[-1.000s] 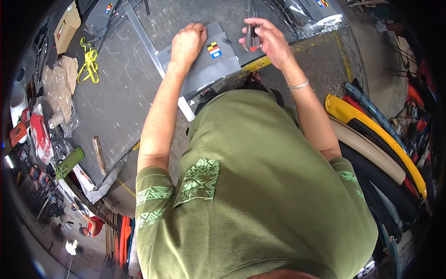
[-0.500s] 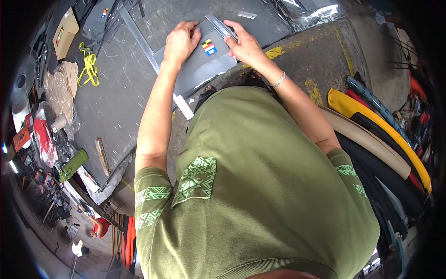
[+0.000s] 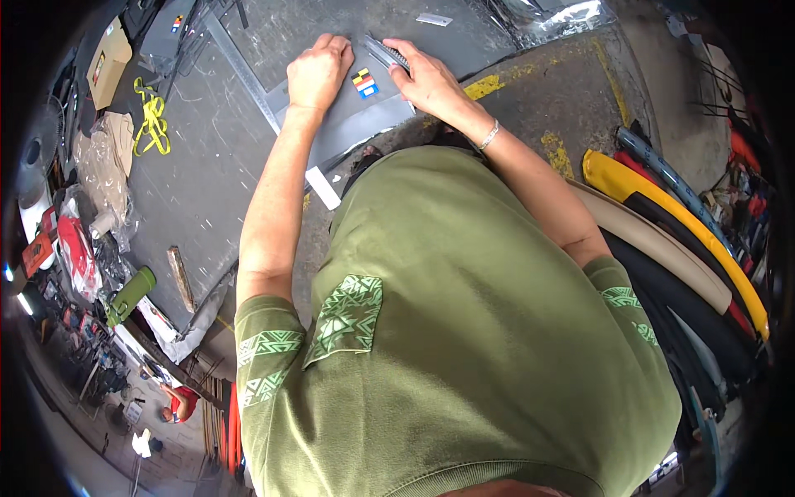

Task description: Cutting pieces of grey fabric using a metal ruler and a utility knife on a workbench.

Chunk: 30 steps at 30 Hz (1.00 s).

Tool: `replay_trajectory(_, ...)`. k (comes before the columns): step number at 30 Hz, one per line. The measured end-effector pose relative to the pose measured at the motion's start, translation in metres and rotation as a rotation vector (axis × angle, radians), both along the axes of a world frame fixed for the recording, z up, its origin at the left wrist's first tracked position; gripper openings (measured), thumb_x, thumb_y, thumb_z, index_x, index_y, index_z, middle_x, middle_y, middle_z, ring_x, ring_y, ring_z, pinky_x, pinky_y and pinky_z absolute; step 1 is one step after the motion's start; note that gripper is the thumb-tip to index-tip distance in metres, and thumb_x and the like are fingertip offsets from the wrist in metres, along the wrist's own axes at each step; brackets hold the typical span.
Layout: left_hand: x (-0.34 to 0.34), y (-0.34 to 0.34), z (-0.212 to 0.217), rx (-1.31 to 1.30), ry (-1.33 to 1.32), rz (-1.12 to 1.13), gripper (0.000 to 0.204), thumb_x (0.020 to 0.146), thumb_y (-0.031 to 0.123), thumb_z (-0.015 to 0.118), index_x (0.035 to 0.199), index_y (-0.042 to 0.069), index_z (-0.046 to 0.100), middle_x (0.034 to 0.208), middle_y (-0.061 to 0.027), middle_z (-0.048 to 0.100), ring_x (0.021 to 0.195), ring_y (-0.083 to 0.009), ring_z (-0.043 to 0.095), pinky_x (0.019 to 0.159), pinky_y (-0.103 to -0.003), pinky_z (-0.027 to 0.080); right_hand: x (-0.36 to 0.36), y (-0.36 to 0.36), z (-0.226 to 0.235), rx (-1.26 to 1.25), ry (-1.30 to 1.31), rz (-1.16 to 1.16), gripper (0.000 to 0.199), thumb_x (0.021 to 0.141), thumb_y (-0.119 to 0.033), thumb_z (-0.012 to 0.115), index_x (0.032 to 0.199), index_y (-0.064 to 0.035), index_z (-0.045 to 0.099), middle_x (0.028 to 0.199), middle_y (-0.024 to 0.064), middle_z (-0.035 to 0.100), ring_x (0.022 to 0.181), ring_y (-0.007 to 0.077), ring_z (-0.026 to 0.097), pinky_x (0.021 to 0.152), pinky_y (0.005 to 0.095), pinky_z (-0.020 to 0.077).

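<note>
A grey sheet lies on the dark worktop in front of me, bearing a small coloured sticker. My left hand rests at the sheet's left part, fingers curled and pressed together; what lies under the fingertips is hidden. To the right of the sticker, my right hand grips a silver tool with a ridged dark side, which looks like a cutter knife. Its narrow end points toward the far left, low over the sheet. A long metal ruler lies left of my left hand.
A white strip sits at the worktop's near edge. A small metal plate lies beyond my right hand. Yellow strap, a cardboard box and a wooden stick are at left. Rolled materials stand at right.
The view has shifted slightly. My right hand and the cutter knife have come a little nearer to the sticker. My left thumb and fingers have drawn closer together.
</note>
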State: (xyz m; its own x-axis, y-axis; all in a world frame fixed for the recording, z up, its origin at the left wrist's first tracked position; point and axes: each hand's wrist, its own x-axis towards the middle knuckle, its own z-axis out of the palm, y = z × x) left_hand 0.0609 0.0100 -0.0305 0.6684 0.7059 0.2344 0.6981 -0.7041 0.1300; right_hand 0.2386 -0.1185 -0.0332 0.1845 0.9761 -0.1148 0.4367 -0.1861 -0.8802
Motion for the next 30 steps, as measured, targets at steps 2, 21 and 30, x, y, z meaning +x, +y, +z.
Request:
replay_trajectory(2, 0.001, 0.001, 0.002, -0.042, 0.034, 0.044, 0.016, 0.095, 0.034, 0.066, 0.102, 0.02, 0.073, 0.097, -0.0013, 0.072, 0.081, -0.0295, 0.073, 0.069, -0.042, 0.059, -0.001, -0.002, -0.003, 0.119, -0.04, 0.01, 0.046, 0.103, -0.02, 0.056, 0.147, -0.0115, 0.049, 0.087, 0.0167, 0.071, 0.065, 0.0244, 0.07, 0.068, 0.0409, 0.0558)
replay_trajectory(21, -0.001, 0.017, 0.012, -0.168, 0.039, -0.073, 0.022, 0.098, 0.031, 0.06, 0.101, 0.011, 0.07, 0.1, -0.0121, 0.074, 0.087, -0.0363, 0.072, 0.076, -0.048, 0.059, 0.002, -0.002, 0.006, 0.101, -0.081, 0.042, 0.045, 0.1, -0.018, 0.056, 0.144, -0.0119, 0.052, 0.092, 0.0202, 0.07, 0.079, 0.0329, 0.069, 0.078, 0.0446, 0.0545)
replay_trajectory(30, -0.003, 0.018, 0.013, -0.252, 0.022, -0.05, 0.022, 0.096, 0.03, 0.061, 0.101, 0.011, 0.07, 0.099, -0.0134, 0.074, 0.088, -0.037, 0.072, 0.076, -0.048, 0.058, 0.004, 0.0, 0.005, 0.071, -0.058, 0.06, 0.045, 0.099, -0.019, 0.056, 0.144, -0.0137, 0.052, 0.096, 0.0215, 0.07, 0.083, 0.0381, 0.068, 0.079, 0.0469, 0.0531)
